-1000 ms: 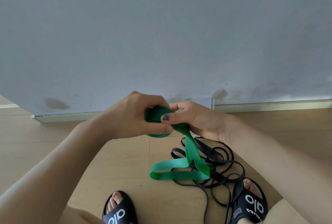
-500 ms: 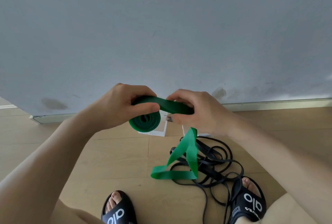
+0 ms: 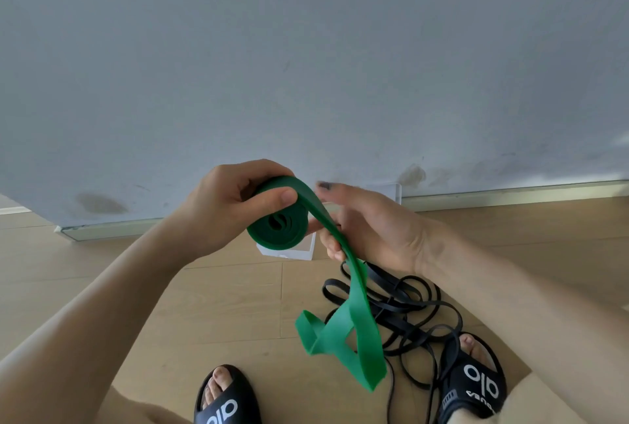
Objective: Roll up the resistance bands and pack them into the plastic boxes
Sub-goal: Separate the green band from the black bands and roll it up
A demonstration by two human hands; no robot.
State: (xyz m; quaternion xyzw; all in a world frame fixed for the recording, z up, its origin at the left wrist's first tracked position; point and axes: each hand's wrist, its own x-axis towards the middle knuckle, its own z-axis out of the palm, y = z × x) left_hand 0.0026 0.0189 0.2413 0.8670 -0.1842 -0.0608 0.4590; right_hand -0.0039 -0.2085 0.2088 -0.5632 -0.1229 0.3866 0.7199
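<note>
A green resistance band (image 3: 279, 229) is partly wound into a flat coil. My left hand (image 3: 231, 205) grips the coil, thumb across its top. The band's loose tail runs over the coil, through my right hand (image 3: 371, 226), and hangs down twisted to a looped end (image 3: 343, 338) above the floor. My right hand's fingers are curled loosely around the tail. A clear plastic box (image 3: 289, 250) stands on the floor behind the coil, mostly hidden. A second clear box (image 3: 391, 190) shows against the wall behind my right hand.
A tangle of thin black bands (image 3: 405, 311) lies on the wooden floor under my right forearm. My feet in black slides (image 3: 226, 399) (image 3: 476, 386) are at the bottom. A grey wall (image 3: 306, 66) with a pale skirting board stands close ahead.
The coil has grown. My right hand slid down the tail and turned palm-up. The hanging loop has lifted off the floor and twisted.
</note>
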